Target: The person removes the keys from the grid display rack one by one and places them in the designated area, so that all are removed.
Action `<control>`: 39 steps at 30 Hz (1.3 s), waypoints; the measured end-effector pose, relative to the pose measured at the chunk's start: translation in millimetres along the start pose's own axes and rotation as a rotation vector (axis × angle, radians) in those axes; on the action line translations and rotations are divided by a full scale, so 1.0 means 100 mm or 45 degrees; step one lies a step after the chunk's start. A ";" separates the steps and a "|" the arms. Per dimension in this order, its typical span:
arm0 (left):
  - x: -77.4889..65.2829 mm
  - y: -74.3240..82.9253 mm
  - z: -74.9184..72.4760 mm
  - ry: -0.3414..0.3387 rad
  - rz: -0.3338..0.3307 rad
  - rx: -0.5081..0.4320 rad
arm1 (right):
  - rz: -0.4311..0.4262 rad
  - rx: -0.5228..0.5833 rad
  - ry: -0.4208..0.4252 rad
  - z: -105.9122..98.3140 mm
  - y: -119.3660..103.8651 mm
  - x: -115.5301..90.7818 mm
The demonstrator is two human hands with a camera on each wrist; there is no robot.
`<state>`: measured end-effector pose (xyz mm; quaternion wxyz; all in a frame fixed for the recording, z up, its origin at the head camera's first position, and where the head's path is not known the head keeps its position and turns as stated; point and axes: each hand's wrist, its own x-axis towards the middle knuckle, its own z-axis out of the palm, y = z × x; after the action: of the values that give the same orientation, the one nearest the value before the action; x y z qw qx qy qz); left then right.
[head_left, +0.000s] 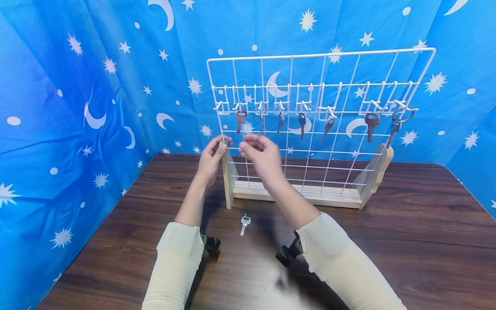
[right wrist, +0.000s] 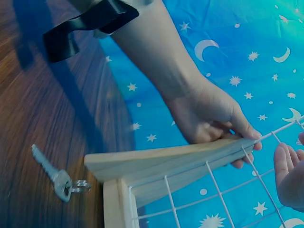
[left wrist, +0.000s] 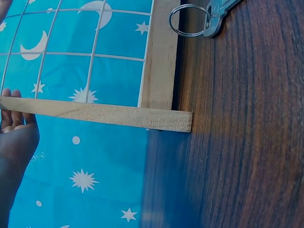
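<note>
My left hand [head_left: 212, 158] grips the upper end of the wooden side support [head_left: 227, 181] at the left of a white wire grid rack [head_left: 286, 150]. In the right wrist view its thumb lies on one side of the wood and fingertips show on the other. Just right of it, my right hand [head_left: 265, 157] hovers before the grid, fingers loosely bent, with nothing visible between them. A silver key [head_left: 245, 224] with a small ring lies on the table below the rack. That ring [left wrist: 187, 20] shows clearly in the left wrist view.
Several keys hang along the rack's hook row, including a brown key [head_left: 241, 119] at left and a key on a large ring [head_left: 404, 113] at right. The rack stands on a wooden base [head_left: 321, 199] near the rear of the brown table [head_left: 426, 241]. Behind is a blue star-patterned cloth [head_left: 128, 77].
</note>
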<state>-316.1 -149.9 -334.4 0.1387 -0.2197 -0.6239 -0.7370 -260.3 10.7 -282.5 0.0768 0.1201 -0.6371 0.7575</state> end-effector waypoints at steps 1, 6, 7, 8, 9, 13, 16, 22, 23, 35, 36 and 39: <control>0.00 0.00 0.00 0.001 0.003 -0.002 | 0.002 0.016 0.006 0.02 -0.01 0.01; 0.00 0.01 0.01 0.014 0.000 -0.005 | 0.034 0.112 0.005 0.09 -0.06 0.06; 0.00 0.01 0.01 0.018 -0.003 -0.001 | 0.038 0.130 0.007 0.10 -0.07 0.07; 0.00 0.01 0.01 0.021 -0.004 -0.002 | 0.037 0.149 0.009 0.11 -0.08 0.08; 0.00 0.01 0.01 0.021 -0.006 -0.004 | 0.035 0.166 0.013 0.12 -0.10 0.08; 0.00 0.01 0.01 0.009 -0.002 0.002 | 0.009 0.261 0.040 0.14 -0.16 0.11; 0.00 0.01 0.01 -0.007 0.006 -0.010 | -0.018 0.309 0.058 0.15 -0.20 0.13; 0.01 -0.01 0.00 -0.004 -0.001 -0.010 | -0.015 0.274 0.109 0.16 -0.27 0.13; 0.01 -0.01 0.00 -0.003 -0.002 -0.016 | -0.015 0.268 0.122 0.16 -0.28 0.12; 0.00 0.01 0.01 0.022 -0.022 -0.015 | -0.074 0.253 0.122 0.20 -0.32 0.01; 0.00 0.01 0.01 0.025 -0.024 -0.010 | -0.080 0.264 0.120 0.20 -0.32 0.00; 0.00 0.01 0.00 0.023 -0.022 -0.011 | -0.104 0.289 0.122 0.21 -0.33 -0.02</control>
<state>-315.6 -149.6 -333.7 0.1371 -0.2084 -0.6214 -0.7427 -247.8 -3.7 -248.7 0.1239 0.1177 -0.5375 0.8258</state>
